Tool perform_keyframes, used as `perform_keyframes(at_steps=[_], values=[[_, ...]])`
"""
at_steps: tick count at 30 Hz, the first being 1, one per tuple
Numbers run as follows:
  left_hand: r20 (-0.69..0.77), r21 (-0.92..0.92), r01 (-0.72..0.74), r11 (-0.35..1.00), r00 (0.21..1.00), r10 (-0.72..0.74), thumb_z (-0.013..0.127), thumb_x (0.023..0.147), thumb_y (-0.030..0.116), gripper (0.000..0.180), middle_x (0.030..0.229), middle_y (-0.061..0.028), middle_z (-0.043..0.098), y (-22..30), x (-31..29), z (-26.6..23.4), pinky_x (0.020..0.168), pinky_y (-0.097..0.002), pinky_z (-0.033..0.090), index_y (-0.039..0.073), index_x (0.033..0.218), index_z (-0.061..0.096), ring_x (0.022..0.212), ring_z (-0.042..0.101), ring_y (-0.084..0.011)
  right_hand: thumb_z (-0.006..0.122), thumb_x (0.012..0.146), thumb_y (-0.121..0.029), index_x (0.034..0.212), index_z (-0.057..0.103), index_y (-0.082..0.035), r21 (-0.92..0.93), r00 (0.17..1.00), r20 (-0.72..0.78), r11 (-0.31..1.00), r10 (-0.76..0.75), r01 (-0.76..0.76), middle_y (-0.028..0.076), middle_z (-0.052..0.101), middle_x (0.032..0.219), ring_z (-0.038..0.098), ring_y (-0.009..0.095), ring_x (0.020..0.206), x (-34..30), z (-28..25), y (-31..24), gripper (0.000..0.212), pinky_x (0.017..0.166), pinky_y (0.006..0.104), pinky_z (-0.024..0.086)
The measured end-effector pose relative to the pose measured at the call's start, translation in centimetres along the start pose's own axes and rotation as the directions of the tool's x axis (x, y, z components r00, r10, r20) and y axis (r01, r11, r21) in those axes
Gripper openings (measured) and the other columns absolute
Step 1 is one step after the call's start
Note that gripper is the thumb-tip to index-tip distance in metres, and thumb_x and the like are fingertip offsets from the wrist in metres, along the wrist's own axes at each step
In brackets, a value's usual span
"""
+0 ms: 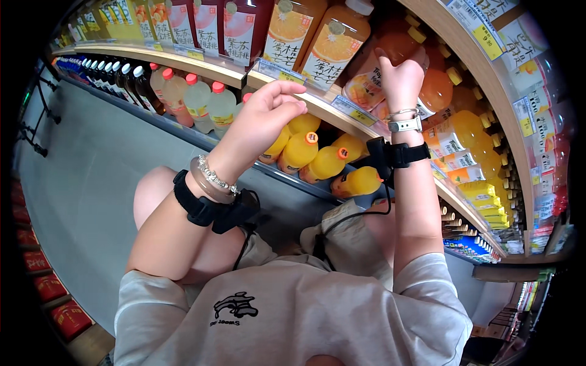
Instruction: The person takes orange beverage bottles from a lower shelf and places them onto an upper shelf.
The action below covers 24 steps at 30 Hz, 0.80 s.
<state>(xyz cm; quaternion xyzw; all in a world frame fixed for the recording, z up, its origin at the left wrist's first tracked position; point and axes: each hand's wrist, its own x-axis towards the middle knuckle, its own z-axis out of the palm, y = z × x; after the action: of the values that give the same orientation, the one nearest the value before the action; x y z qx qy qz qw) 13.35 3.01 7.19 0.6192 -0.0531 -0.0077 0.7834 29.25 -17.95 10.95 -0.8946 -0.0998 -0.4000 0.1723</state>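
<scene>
My right hand (pixel 403 78) reaches into the shelf of orange drinks, closed round a bottle of orange drink (pixel 397 44); its fingertips are hidden among the bottles. Beside its thumb a bottle with a mango-picture label (pixel 364 86) leans at a slant. My left hand (pixel 271 113) hovers in front of the wooden shelf edge, empty, its fingers loosely bent and the thumb apart from them. Below it, yellow drink bottles with orange caps (pixel 300 152) stand on the lower shelf. Two large bottles with orange-slice labels (pixel 332 52) stand between my hands on the upper shelf.
Price tags line the wooden shelf edge (pixel 329 105). Red-capped bottles (pixel 198 100) and dark bottles (pixel 143 85) fill the lower shelf at left. More drinks (pixel 455 143) continue along the curving shelf at right. Grey floor (pixel 91 177) lies at left, beside red packages (pixel 67 317).
</scene>
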Motion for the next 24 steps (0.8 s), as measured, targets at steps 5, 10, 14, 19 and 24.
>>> perform_keyframes(at_steps=[5, 10, 14, 19, 24], values=[[0.027, -0.004, 0.02, 1.0, 0.999, -0.02, 0.052, 0.091, 0.016, 0.03, 0.095, -0.0006, 0.059, -0.5, 0.0, -0.1, 0.084, -0.0233, 0.042, 0.004, 0.118, 0.05, 0.092, 0.054, -0.0072, 0.071, 0.07, -0.028, 0.085, 0.06, 0.007, -0.133, 0.999, -0.045, 0.991, -0.003, -0.003, 0.026, 0.06, 0.077, 0.059, 0.042, 0.08, -1.1, -0.5, -1.5, 0.039, 0.08, 0.0465, 0.046], [0.119, 0.161, 0.096, 0.982, 0.986, -0.116, 0.051, 0.091, 0.014, 0.029, 0.093, 0.0003, 0.059, -2.0, 0.1, -0.2, 0.082, -0.0237, 0.043, 0.003, 0.117, 0.05, 0.089, 0.055, -0.0083, 0.067, 0.072, -0.016, 0.113, 0.053, 0.0, 0.018, 0.909, -0.295, 0.949, -0.296, 0.315, 0.021, 0.056, 0.1, 0.052, 0.037, 0.094, -2.8, -4.6, -5.9, 0.046, 0.085, 0.0458, 0.041], [0.291, 0.731, -0.281, 0.622, 0.953, 0.089, 0.056, 0.087, 0.014, 0.028, 0.087, -0.0025, 0.06, -3.7, -0.8, 0.6, 0.077, -0.0275, 0.046, 0.003, 0.113, 0.052, 0.083, 0.058, -0.0148, 0.06, 0.079, -0.005, 0.109, 0.059, -0.004, 0.897, 0.803, 0.279, 0.442, -0.526, -0.022, 0.011, 0.062, 0.096, 0.058, 0.02, 0.084, -9.7, -11.3, -11.8, 0.03, 0.077, 0.0303, 0.046], [0.364, 0.879, -0.31, 0.363, 0.927, -0.091, 0.063, 0.079, 0.021, 0.036, 0.09, -0.0153, 0.063, -5.9, -3.1, 2.6, 0.077, -0.0408, 0.047, 0.005, 0.11, 0.054, 0.087, 0.06, -0.0344, 0.065, 0.074, -0.01, 0.097, 0.062, -0.004, 0.899, 0.727, 0.203, -0.17, -0.656, -0.404, 0.008, 0.06, 0.09, 0.056, 0.017, 0.076, -17.2, -13.4, -17.5, 0.025, 0.069, 0.0307, 0.045], [0.449, 0.882, -0.376, 0.284, 0.853, -0.264, 0.065, 0.077, 0.024, 0.038, 0.094, -0.0133, 0.063, -7.1, -4.7, 4.0, 0.08, -0.0406, 0.046, 0.006, 0.109, 0.055, 0.09, 0.06, -0.0321, 0.066, 0.071, -0.013, 0.097, 0.063, -0.003, 0.886, 0.715, 0.241, -0.153, -0.657, -0.439, 0.008, 0.06, 0.086, 0.056, 0.017, 0.072, -17.6, -14.3, -17.1, 0.028, 0.065, 0.0307, 0.044]])
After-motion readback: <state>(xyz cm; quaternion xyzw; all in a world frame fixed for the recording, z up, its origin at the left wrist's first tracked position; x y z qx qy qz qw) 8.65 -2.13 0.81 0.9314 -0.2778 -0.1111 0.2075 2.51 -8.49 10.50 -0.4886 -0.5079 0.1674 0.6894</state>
